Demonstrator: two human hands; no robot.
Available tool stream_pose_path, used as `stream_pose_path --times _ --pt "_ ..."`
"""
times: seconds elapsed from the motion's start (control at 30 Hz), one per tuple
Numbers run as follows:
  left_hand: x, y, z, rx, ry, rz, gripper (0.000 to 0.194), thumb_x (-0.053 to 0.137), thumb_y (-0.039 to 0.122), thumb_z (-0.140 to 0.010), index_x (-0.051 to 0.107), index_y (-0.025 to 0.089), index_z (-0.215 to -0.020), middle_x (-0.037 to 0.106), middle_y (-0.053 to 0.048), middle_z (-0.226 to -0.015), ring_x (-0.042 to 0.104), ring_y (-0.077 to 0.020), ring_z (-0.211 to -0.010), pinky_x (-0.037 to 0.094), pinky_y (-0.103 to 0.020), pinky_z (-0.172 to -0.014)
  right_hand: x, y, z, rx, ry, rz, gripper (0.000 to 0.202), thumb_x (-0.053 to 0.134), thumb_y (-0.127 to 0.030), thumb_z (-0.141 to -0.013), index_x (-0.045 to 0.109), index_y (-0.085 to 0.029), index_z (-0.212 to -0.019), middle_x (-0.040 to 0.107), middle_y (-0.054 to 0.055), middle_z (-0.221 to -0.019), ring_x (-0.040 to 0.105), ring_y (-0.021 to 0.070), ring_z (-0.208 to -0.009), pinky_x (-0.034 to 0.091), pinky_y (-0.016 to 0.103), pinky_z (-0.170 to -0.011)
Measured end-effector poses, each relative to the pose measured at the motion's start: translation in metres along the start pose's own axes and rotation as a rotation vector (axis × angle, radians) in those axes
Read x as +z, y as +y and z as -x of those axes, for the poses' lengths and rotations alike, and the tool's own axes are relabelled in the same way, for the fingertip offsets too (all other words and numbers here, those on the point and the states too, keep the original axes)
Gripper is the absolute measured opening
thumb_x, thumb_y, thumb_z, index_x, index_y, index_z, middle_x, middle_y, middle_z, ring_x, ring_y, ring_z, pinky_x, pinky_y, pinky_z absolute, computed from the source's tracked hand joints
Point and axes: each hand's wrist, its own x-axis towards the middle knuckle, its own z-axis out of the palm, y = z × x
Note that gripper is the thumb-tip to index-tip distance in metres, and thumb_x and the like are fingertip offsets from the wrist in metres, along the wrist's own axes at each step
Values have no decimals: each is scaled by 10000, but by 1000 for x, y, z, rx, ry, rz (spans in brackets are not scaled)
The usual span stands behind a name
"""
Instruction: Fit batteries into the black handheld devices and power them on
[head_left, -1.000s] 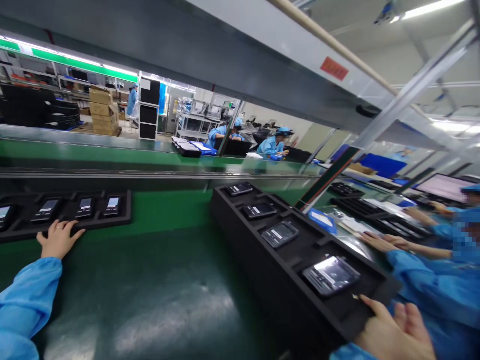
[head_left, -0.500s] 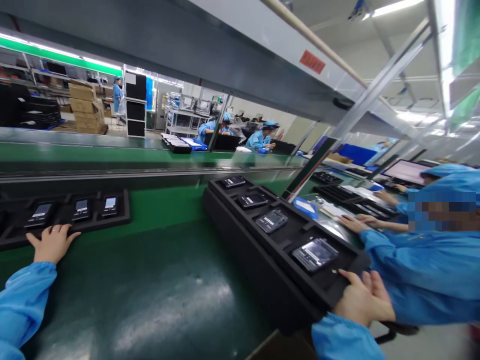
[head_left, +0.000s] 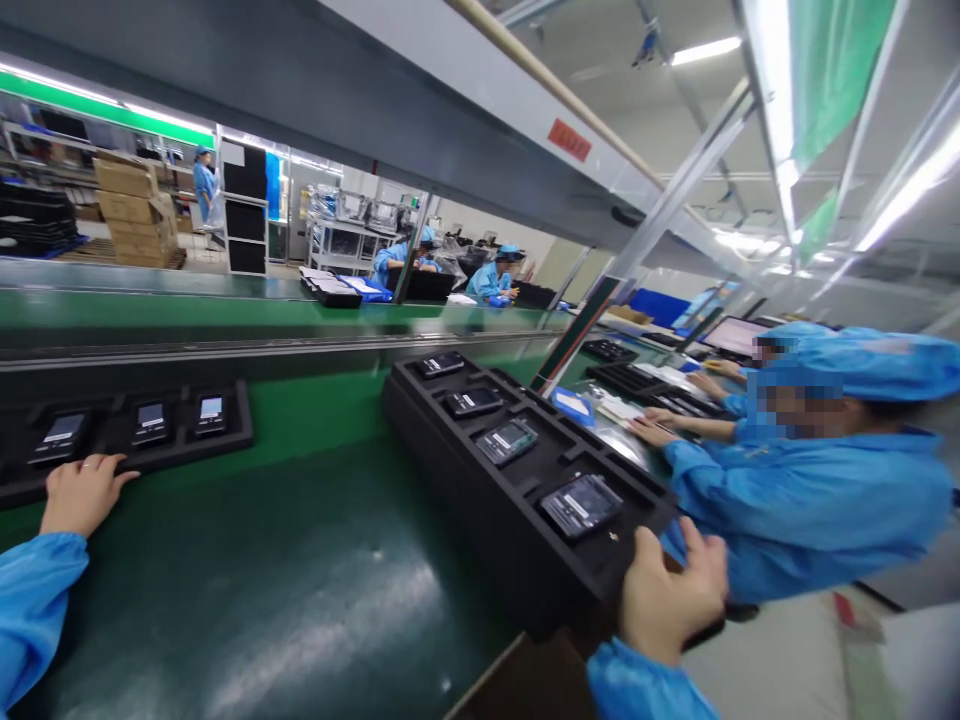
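Note:
A black foam tray [head_left: 244, 425] with several dark devices lies at the left on the green table. My left hand [head_left: 84, 492] rests at its near edge, fingers spread, below a device [head_left: 61, 436]. Right of the middle, another black foam tray [head_left: 525, 492] tops a black stack and bears several devices, among them one [head_left: 581, 504] in its nearest compartment. At the near right corner of that tray is my right hand [head_left: 671, 590], its fingers bent around the corner; the fingertips are partly hidden.
A person in blue [head_left: 810, 500] sits close at the right, hands on the table. A slanted metal post [head_left: 577, 335] rises behind the stack. A shelf beam [head_left: 450, 130] crosses overhead. A brown cardboard edge [head_left: 517, 680] shows at the bottom.
The view has turned right, so most things appear further left. My right hand has changed its hold at the tray's corner, its thumb now raised. My left hand stays by the left tray.

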Motion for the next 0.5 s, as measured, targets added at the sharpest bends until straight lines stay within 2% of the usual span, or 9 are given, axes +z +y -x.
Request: stream_pose_path --times 0.03,0.1,0.13,0.17,0.23,0.3,0.4,0.5 --pt "-2 2 0 5 10 11 419 411 341 -900 589 86 -1181 615 -179 -1146 532 -364 -995 350 -484 -939 -2 -11 11 -75 12 -24 478 634 -282 -674 664 -180 -1140 549 103 -1342 455 305 -1274 299 456 -1129" --pt "-8 6 1 21 29 42 407 421 328 -907 590 71 -1173 615 -189 -1138 529 -363 -1016 354 -473 -932 0 -31 42 -254 14 -181 350 579 -277 -769 677 -236 -1102 673 80 -1142 608 280 -1083 459 468 -1006" --pt "-11 7 1 34 35 59 393 444 329 -905 594 74 -1163 618 -185 -1131 530 -355 -1028 356 -466 -931 5 -38 62 -313 -70 -262 285 566 -250 -795 695 -270 -1049 699 60 -1052 642 270 -1003 485 476 -970" --pt "-14 10 3 49 40 78 377 476 339 -898 602 85 -1146 624 -173 -1121 532 -341 -1038 361 -458 -932 13 -43 83 -385 -221 -331 248 574 -225 -792 709 -303 -985 712 33 -968 660 262 -942 502 476 -947" --pt "-19 18 8 67 53 110 343 536 357 -881 611 111 -1108 634 -140 -1076 538 -303 -1051 362 -458 -947 36 -47 128 -490 -690 -422 278 574 -216 -787 695 -373 -982 712 -17 -962 670 247 -914 527 471 -918" --pt "-24 31 19 100 64 147 337 558 402 -879 603 147 -1094 630 -89 -1053 548 -256 -1038 374 -457 -958 65 -48 171 -513 -965 -465 297 548 -248 -797 686 -417 -998 711 -46 -986 682 241 -910 574 449 -841" --pt "-29 59 44 152 89 200 329 565 435 -878 606 159 -1052 619 -74 -1033 554 -231 -994 405 -440 -926 108 -48 224 -564 -1212 -546 309 538 -275 -788 679 -483 -968 711 -99 -994 680 237 -956 576 445 -842" --pt "-34 90 76 180 114 245 300 556 439 -885 611 171 -1008 614 -63 -982 551 -219 -942 418 -428 -894 141 -51 257 -571 -1291 -612 305 524 -299 -792 671 -514 -950 704 -117 -1004 667 253 -997 540 490 -889"
